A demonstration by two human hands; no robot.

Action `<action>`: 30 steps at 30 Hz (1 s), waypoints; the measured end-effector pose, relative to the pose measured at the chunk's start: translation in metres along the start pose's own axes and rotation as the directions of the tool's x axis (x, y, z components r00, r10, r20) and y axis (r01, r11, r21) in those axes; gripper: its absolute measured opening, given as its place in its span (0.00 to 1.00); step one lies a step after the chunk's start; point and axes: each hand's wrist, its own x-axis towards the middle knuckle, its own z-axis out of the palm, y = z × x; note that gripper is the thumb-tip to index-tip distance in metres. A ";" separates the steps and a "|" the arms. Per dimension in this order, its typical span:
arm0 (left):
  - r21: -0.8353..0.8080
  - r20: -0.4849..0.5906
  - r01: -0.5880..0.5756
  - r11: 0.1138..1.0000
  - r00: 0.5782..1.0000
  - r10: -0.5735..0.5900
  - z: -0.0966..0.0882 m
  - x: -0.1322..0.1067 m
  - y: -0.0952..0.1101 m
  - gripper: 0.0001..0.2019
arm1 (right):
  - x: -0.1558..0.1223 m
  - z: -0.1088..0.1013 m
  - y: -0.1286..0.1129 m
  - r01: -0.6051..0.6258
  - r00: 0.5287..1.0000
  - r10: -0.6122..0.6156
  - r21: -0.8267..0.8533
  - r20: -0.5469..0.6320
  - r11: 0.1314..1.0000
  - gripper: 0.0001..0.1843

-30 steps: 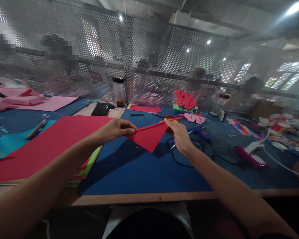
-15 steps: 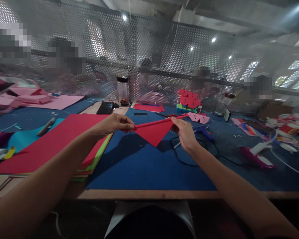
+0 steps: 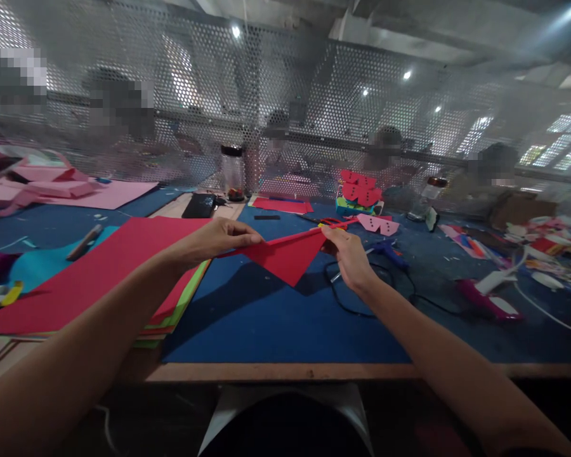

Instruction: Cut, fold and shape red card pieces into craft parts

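A red sheet of paper [image 3: 290,257], its upper edge rolled into a thin tube, is stretched between my two hands above the blue mat [image 3: 285,324]. Its loose part hangs down in a pointed triangle. My left hand [image 3: 221,238] pinches the tube near the left, and a thin end of it sticks out below the fingers. At the right my right hand [image 3: 345,251] grips the tube between thumb and fingers; the far end reaches past toward a pink dotted paper piece [image 3: 378,225]. Scissors [image 3: 333,223] lie just behind the right hand.
Left of the mat lies a stack of red and green sheets [image 3: 124,260]. A blue glue gun [image 3: 389,254] with a black cord rests right of my right hand. Behind stand a glass jar [image 3: 233,174], a black phone [image 3: 200,205] and stacked red dotted pieces [image 3: 361,188]. A perforated metal screen [image 3: 314,95] closes the back.
The rolled edge has slid slightly left and its left end now shows past my left hand. The hanging triangle has shifted left and a little down. Both hands keep their grip.
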 end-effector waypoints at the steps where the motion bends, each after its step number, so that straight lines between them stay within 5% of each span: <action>1: 0.028 0.023 0.004 1.000 1.000 -0.004 0.002 0.000 0.000 0.18 | -0.001 0.001 0.000 -0.004 1.000 0.004 -0.003 0.009 1.000 0.16; 10: 0.045 0.070 -0.002 0.999 0.998 -0.002 0.007 0.003 -0.009 0.15 | -0.004 0.003 0.005 -0.049 0.995 0.056 -0.081 0.085 0.996 0.21; 14: 0.085 0.052 -0.027 0.996 0.998 0.023 0.005 0.005 -0.014 0.14 | 0.008 -0.007 0.001 0.014 0.996 -0.028 -0.173 -0.079 0.985 0.22; 17: 0.085 0.051 -0.032 0.996 0.998 0.028 0.004 0.005 -0.017 0.14 | 0.013 -0.015 -0.009 0.183 0.941 -0.256 -0.303 -0.223 0.935 0.21; 20: 0.099 0.071 -0.027 0.995 0.997 0.021 0.004 0.004 -0.017 0.13 | 0.006 -0.014 -0.018 0.424 0.846 -0.534 -0.597 -0.008 0.681 0.12; 24: 0.101 0.121 -0.032 0.994 0.992 0.020 0.005 0.003 -0.013 0.13 | -0.016 0.002 -0.018 0.566 0.803 -0.444 -0.743 0.399 0.357 0.10; 27: 0.090 0.171 -0.030 0.995 0.985 0.015 0.005 0.002 -0.011 0.14 | -0.025 0.012 -0.012 0.594 0.795 -0.341 -0.758 0.502 0.269 0.12; 30: 0.080 0.236 -0.010 0.997 0.972 -0.009 0.006 0.001 -0.010 0.13 | -0.024 0.014 -0.009 0.567 0.820 -0.273 -0.778 0.503 0.270 0.12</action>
